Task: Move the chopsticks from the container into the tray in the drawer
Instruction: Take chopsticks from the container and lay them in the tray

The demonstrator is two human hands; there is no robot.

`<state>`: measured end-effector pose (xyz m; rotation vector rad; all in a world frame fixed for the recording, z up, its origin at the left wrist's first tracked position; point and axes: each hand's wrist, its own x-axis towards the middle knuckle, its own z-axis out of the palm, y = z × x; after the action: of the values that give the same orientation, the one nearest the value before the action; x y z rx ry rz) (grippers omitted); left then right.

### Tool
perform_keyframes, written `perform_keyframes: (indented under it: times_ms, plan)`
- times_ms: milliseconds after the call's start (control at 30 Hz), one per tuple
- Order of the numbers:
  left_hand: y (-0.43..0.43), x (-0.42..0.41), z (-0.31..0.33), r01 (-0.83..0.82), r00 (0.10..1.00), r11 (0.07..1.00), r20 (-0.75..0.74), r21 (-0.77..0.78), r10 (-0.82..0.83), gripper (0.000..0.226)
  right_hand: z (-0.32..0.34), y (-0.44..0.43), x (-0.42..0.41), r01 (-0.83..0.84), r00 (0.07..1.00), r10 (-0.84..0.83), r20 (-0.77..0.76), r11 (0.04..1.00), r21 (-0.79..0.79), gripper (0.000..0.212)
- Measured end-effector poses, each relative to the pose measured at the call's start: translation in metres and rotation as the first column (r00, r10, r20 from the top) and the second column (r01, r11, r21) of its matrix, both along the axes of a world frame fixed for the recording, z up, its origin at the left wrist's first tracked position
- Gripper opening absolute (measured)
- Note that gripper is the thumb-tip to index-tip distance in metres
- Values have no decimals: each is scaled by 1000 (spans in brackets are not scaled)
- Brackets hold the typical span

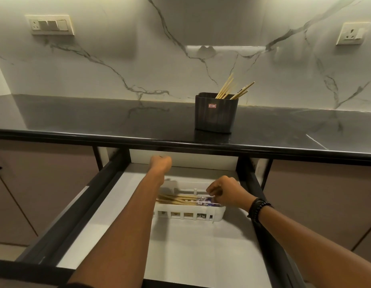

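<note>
Chopsticks [180, 199] going into the tray [188, 215], right hand [226, 194] pinched low over their ends, left hand [160, 163] fisted, seemingly empty; next, reach for the container [215, 113].

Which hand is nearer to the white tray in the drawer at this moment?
Right. The right hand sits over the white tray's right end, fingers curled at the chopsticks lying in it. The left hand is a closed fist beyond the tray, toward the drawer's back.
</note>
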<state>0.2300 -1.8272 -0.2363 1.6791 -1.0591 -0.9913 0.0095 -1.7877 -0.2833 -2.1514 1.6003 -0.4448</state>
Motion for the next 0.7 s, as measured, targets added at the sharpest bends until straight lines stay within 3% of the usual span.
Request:
perform_keyframes:
  times_ms: [200, 367, 500, 700]
  plan:
    - [0, -5, -4, 111, 992, 994, 67, -13, -110, 22, -4, 0, 4, -54, 997, 53, -56, 998, -23, 30]
    - [4, -10, -3, 120, 983, 990, 149, -73, -108, 15, 0, -1, 5, -42, 999, 41, -21, 997, -62, 34]
    - [11, -15, -1, 76, 856, 961, 512, -264, 73, 33, 9, -1, 5, 30, 996, -13, 84, 977, -210, 27]
    - [23, -30, 10, 204, 750, 822, 625, -532, 218, 25, 44, -2, -2, 201, 934, -41, 356, 882, -427, 22]
